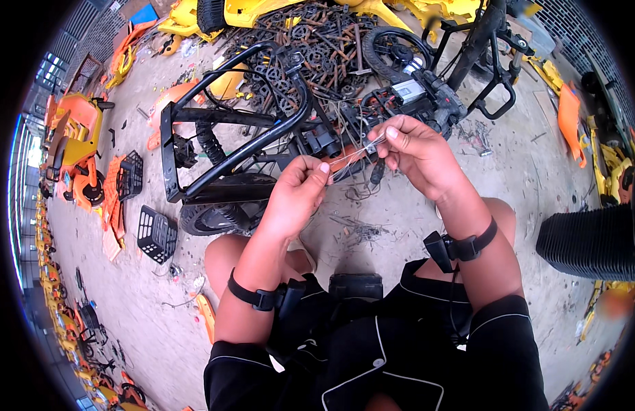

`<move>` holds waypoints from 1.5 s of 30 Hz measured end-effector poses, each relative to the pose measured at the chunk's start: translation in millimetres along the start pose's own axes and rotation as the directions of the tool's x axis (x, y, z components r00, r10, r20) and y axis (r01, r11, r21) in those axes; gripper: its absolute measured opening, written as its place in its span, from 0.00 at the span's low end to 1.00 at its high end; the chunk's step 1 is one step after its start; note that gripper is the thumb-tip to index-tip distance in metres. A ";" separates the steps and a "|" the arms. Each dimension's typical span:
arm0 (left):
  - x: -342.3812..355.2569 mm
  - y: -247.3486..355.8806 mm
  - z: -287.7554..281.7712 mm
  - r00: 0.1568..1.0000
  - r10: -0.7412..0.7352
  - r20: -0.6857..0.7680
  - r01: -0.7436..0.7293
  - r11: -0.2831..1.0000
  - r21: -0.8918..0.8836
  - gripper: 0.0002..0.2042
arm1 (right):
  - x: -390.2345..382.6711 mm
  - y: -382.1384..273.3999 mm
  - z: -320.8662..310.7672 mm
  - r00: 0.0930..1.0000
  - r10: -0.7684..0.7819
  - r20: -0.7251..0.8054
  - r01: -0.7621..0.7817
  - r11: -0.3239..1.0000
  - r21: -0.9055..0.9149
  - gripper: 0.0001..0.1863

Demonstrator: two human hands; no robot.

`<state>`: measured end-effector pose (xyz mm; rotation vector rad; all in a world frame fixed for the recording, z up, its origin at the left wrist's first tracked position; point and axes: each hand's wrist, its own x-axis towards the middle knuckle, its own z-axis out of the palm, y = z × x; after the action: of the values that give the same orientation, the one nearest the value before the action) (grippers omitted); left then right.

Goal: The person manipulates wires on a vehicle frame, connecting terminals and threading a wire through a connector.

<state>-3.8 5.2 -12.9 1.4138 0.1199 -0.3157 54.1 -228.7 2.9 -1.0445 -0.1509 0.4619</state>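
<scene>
Thin wires (358, 153) span the gap between the two hands, thumb and fingers of the left hand (300, 193) and the right hand (418, 152) pinched on them. Just beyond, a black frame (225, 117) and a motor assembly (427, 99) crowd the space, backed by a heap of metal parts (310, 44); a black basket (156, 234) sits to the left.
</scene>
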 end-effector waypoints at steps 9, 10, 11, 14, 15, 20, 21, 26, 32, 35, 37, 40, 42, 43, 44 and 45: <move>-2.9 5.5 -3.5 0.995 0.023 0.099 -0.026 0.999 0.026 0.11 | 2.6 -2.3 -4.5 1.000 -0.003 0.010 0.003 1.000 -0.026 0.09; -3.4 5.8 -3.0 0.996 0.042 0.082 -0.047 0.997 0.059 0.10 | 2.8 -2.7 -2.9 0.999 -0.034 -0.016 0.032 0.997 -0.068 0.09; -4.0 6.4 -1.8 0.996 0.061 0.065 -0.067 0.994 0.092 0.09 | 3.1 -2.7 -1.2 0.997 -0.065 -0.039 0.061 0.992 -0.110 0.09; -4.0 6.0 -3.2 0.996 0.071 0.051 -0.076 0.991 0.111 0.09 | 2.3 -2.3 -1.4 0.995 -0.091 -0.047 0.084 0.987 -0.136 0.08; -3.6 5.7 -4.2 0.996 0.067 0.051 -0.072 0.992 0.104 0.09 | 2.1 -2.4 -2.6 0.995 -0.088 -0.039 0.082 0.988 -0.128 0.08; -7.2 8.4 -3.7 0.995 0.058 0.078 -0.068 0.990 0.127 0.09 | 1.5 -1.1 -4.3 0.999 0.003 -0.043 -0.003 1.000 0.009 0.09; -7.6 7.7 -3.4 0.995 0.058 0.079 -0.069 0.986 0.153 0.09 | 2.3 -0.2 -4.3 0.999 -0.001 -0.051 0.001 1.000 0.003 0.09; -10.5 9.5 -0.1 0.925 0.357 0.126 -0.369 0.775 0.512 0.09 | 4.9 -0.2 0.5 0.968 -0.095 -0.233 0.020 0.952 -0.304 0.08; -12.6 10.0 1.1 0.854 0.475 0.213 -0.438 0.434 0.787 0.08 | 1.6 6.6 1.0 0.948 -0.273 -0.164 0.132 0.806 -0.577 0.07; -12.4 10.1 0.7 0.839 0.507 0.198 -0.407 0.343 0.846 0.05 | -1.8 0.3 -3.4 0.987 -0.126 -0.100 0.057 0.855 -0.516 0.07; -11.9 10.0 -2.4 0.855 0.491 0.169 -0.398 0.411 0.820 0.03 | -3.7 -5.0 -3.2 0.999 -0.023 -0.043 0.000 0.886 -0.463 0.07; -11.6 12.8 -14.1 0.915 0.381 0.130 -0.359 0.625 0.693 0.03 | -11.4 -12.7 1.4 0.998 0.017 0.055 0.009 0.894 -0.447 0.08; -12.1 13.8 -21.2 0.954 0.279 0.107 -0.284 0.738 0.613 0.04 | -16.3 -13.2 2.3 0.994 0.011 0.109 0.042 0.879 -0.475 0.08; -11.8 14.4 -24.0 0.964 0.242 0.115 -0.261 0.757 0.599 0.05 | -19.0 -12.7 4.6 0.988 -0.060 0.142 0.132 0.803 -0.581 0.08; -11.4 15.1 -26.4 0.971 0.205 0.123 -0.238 0.775 0.586 0.05 | -21.5 -11.8 7.8 0.975 -0.125 0.184 0.218 0.706 -0.674 0.09; -12.8 16.3 -28.2 0.978 0.167 0.128 -0.211 0.792 0.574 0.06 | -22.1 -11.4 10.3 0.955 -0.182 0.236 0.298 0.593 -0.748 0.10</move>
<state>-8.4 36.7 1.5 2.0124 -0.1995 -0.2428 34.3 -234.9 20.0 -1.8309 -0.6623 0.1980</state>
